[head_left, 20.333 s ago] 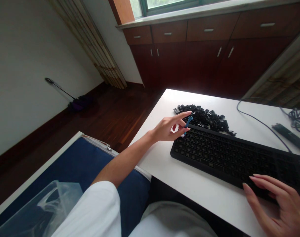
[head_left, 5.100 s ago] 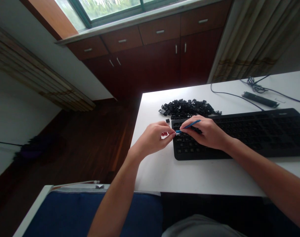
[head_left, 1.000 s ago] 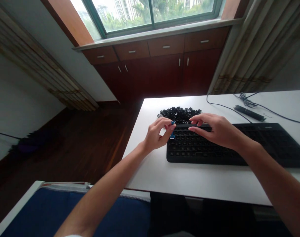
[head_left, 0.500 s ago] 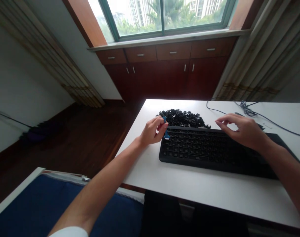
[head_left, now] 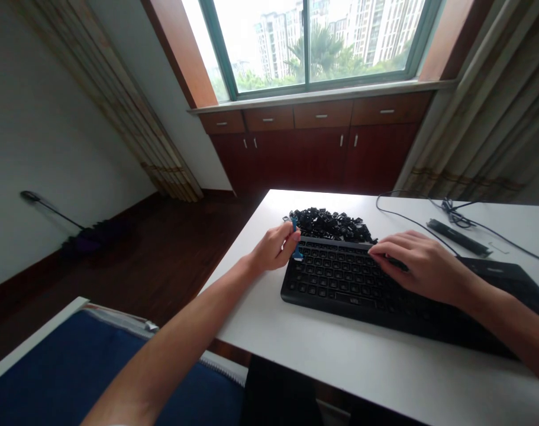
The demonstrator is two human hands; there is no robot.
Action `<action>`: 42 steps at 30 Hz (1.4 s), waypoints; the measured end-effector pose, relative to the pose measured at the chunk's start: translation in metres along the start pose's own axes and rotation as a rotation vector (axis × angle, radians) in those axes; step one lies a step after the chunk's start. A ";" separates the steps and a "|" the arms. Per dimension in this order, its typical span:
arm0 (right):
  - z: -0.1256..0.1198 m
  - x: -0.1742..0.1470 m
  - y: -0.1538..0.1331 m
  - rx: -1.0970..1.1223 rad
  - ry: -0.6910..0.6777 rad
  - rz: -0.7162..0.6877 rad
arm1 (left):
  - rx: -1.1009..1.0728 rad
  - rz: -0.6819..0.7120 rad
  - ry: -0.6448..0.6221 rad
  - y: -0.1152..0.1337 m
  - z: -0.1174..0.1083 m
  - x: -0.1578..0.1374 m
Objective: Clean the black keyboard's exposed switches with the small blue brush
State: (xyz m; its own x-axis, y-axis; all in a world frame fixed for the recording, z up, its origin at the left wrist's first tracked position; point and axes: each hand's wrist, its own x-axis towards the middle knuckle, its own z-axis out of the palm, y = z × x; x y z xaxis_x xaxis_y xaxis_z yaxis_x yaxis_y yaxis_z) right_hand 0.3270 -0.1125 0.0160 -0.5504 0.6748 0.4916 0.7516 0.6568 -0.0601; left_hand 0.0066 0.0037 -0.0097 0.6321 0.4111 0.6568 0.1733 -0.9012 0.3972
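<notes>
My left hand (head_left: 273, 248) is closed around a small blue brush (head_left: 297, 253), held upright by the left end of a black keyboard (head_left: 325, 313). Pale bristles show at the brush's lower end. The keyboard lies across the white table with its keycaps off, so the key sockets show. Over its upper middle, my right hand (head_left: 422, 263) has thumb and fingertips brought together in a pinch near the far edge. Whatever those fingertips hold, if anything, is too small or hidden. A heap of loose black keycaps (head_left: 329, 223) lies just behind the keyboard.
Behind the keyboard's right part lie a black strip (head_left: 458, 236), a thin bent metal piece (head_left: 499, 248) and a coiled cable (head_left: 453, 214). The white table (head_left: 247, 307) ends at the left. A blue zippered cover (head_left: 65, 367) is at lower left.
My right hand has moved left and down, closer to the keyboard, uncovering the black strip. My left hand still holds the brush in about the same place. The view has tilted up slightly.
</notes>
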 end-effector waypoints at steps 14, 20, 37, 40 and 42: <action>0.003 -0.026 -0.003 0.056 0.098 0.084 | -0.004 -0.008 0.005 -0.006 -0.016 -0.008; 0.004 -0.022 -0.011 0.058 0.087 0.069 | -0.035 -0.091 0.043 -0.005 -0.015 -0.009; -0.001 -0.022 -0.017 0.060 0.068 0.035 | -0.101 -0.259 0.046 -0.015 -0.021 -0.014; -0.001 -0.022 -0.017 0.060 0.078 0.037 | -0.095 -0.266 0.024 -0.017 -0.022 -0.014; -0.001 -0.022 -0.017 0.056 0.081 0.035 | -0.091 -0.260 0.005 -0.018 -0.024 -0.015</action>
State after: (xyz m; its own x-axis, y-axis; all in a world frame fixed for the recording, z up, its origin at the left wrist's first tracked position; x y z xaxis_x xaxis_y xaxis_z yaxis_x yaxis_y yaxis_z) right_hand 0.3264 -0.1387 0.0069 -0.4912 0.6697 0.5570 0.7473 0.6525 -0.1256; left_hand -0.0236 0.0173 -0.0113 0.5713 0.6277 0.5288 0.2605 -0.7496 0.6085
